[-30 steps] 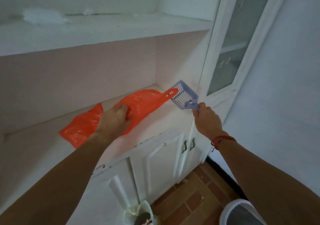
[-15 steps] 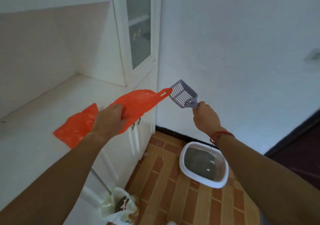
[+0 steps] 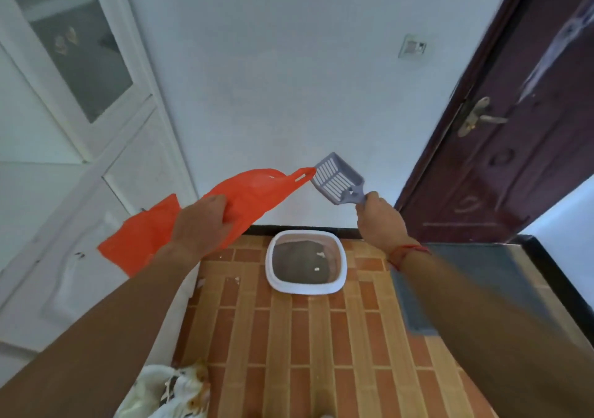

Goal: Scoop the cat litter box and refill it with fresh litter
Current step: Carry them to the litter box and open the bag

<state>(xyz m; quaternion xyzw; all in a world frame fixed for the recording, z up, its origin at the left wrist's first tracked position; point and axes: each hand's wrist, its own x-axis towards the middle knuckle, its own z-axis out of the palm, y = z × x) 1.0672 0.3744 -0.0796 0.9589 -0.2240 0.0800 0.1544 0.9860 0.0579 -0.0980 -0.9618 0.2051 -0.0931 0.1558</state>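
Note:
My left hand (image 3: 201,225) grips an orange plastic bag (image 3: 254,192) that hangs flat in the air, its handle stretched toward the right. My right hand (image 3: 379,221) holds the handle of a lilac slotted litter scoop (image 3: 337,178), its blade tilted up and left, close to the bag's handle. Below and between the hands, a white litter box (image 3: 307,287) with grey litter and a few pale clumps sits on the brick-tile floor against the white wall.
A white cabinet (image 3: 106,147) with glass doors fills the left side. A dark red door (image 3: 501,128) stands at the right, with a grey mat (image 3: 482,276) before it. A white crumpled bag (image 3: 170,392) lies on the floor at bottom left.
The view has swung right from the cabinet shelf to the floor and door. Both hands carried the bag and scoop off the shelf; the litter box now lies straight ahead.

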